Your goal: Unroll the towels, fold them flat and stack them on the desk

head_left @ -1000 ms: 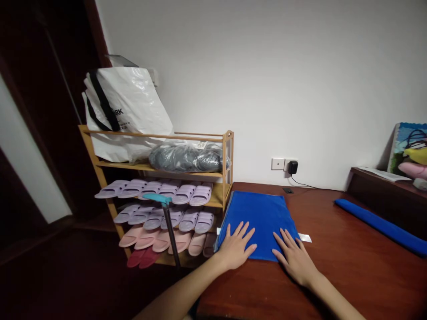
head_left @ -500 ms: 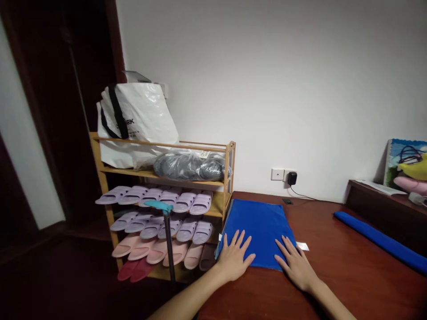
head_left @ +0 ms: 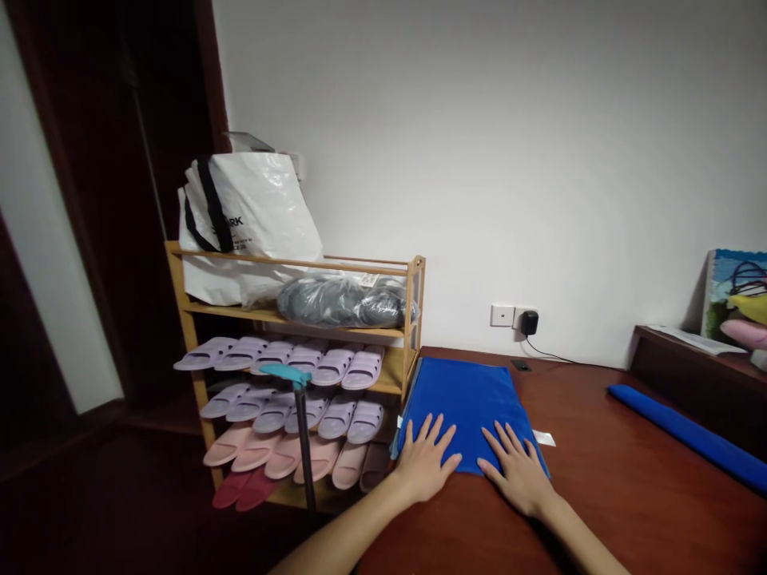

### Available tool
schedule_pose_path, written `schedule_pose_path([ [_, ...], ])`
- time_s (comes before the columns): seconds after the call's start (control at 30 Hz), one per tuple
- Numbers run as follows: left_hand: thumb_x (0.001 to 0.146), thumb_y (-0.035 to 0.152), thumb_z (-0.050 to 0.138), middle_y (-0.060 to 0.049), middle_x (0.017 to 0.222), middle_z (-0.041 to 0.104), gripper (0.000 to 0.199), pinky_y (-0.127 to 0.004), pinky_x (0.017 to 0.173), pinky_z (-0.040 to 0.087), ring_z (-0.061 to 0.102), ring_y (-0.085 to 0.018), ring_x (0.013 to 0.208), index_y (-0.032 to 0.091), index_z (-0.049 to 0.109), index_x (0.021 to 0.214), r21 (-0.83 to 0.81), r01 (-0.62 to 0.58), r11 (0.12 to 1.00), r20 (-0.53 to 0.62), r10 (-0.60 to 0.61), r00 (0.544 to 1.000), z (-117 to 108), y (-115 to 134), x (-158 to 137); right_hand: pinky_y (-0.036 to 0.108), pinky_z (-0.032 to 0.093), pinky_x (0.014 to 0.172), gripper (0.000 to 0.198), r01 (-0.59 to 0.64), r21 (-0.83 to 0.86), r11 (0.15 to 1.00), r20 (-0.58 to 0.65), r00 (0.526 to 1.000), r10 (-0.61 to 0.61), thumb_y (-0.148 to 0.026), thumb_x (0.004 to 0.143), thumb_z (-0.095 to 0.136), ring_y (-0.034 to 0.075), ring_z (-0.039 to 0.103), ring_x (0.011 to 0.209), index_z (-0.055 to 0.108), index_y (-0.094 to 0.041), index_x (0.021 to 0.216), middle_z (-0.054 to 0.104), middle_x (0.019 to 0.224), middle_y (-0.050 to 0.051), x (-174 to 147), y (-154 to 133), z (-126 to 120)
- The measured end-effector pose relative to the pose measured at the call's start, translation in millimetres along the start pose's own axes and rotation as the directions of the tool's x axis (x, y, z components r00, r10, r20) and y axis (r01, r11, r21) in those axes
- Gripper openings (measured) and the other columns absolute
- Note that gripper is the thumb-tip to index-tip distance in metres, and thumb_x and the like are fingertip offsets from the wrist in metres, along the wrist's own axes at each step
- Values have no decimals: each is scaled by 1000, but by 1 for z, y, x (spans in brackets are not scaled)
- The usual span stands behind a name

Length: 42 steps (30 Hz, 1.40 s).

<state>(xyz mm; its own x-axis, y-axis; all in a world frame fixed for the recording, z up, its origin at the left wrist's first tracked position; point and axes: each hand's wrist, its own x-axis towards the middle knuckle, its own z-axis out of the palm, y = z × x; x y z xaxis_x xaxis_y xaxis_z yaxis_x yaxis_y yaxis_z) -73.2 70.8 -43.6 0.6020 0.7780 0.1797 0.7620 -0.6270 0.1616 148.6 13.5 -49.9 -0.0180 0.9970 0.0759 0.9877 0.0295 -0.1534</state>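
A flat blue piece of cloth, roughly rectangular, lies at the table's left side with a greyish layer showing along its left edge. My left hand rests palm down on its near left corner, fingers spread. On the near right part lies my right hand, also flat with fingers apart. White tags stick out at the cloth's left and right edges. Neither hand grasps anything.
A long blue strip lies on the brown table at right, before a raised ledge. A wooden rack left of the table carries slippers, a white bag and plastic-wrapped grey items. A black adapter is plugged into the wall.
My right hand has slid slightly left over the cloth, whose near right corner now shows beside it. My left hand stays nearly in place. The view has shifted a little.
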Motion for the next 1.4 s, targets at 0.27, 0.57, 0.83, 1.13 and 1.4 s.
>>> schedule_pose_path([
  [0.27,93,60,21,-4,153,23,59,-58,107,10,15,-29,140,32,31,144,31,45,999,53,-47,998,-1,-23,81,52,14,111,73,-4,5,1000,-9,1000,4,-72,83,10,23,7,142,20,-32,144,14,153,3,82,28,3],
  [0.57,93,59,18,-3,152,24,59,-57,108,8,16,-27,140,33,32,143,47,72,996,-31,-70,997,12,-28,89,52,14,110,71,-8,3,1000,-61,998,8,-71,84,10,24,8,141,21,-34,144,15,153,3,94,35,13],
  [0.83,92,59,20,-3,151,27,59,-58,108,10,18,-28,139,32,34,143,61,94,994,-31,-92,995,9,-23,86,51,17,110,69,-16,-7,1000,-91,996,15,-70,85,14,24,13,141,26,-34,143,20,152,3,92,32,9],
  [1.13,93,60,20,-4,150,29,59,-58,108,9,19,-29,139,31,36,142,48,102,994,-44,-100,994,12,-17,80,46,19,111,68,-169,20,985,-137,976,170,-62,89,12,19,15,141,30,-24,143,21,151,4,77,43,13],
  [1.4,94,55,22,-6,149,32,57,-56,109,8,19,-29,138,26,38,141,58,103,993,-84,-98,992,12,-17,79,45,17,111,65,-139,7,990,-135,981,139,-63,89,16,19,22,138,44,-27,134,35,146,4,88,83,-27],
])
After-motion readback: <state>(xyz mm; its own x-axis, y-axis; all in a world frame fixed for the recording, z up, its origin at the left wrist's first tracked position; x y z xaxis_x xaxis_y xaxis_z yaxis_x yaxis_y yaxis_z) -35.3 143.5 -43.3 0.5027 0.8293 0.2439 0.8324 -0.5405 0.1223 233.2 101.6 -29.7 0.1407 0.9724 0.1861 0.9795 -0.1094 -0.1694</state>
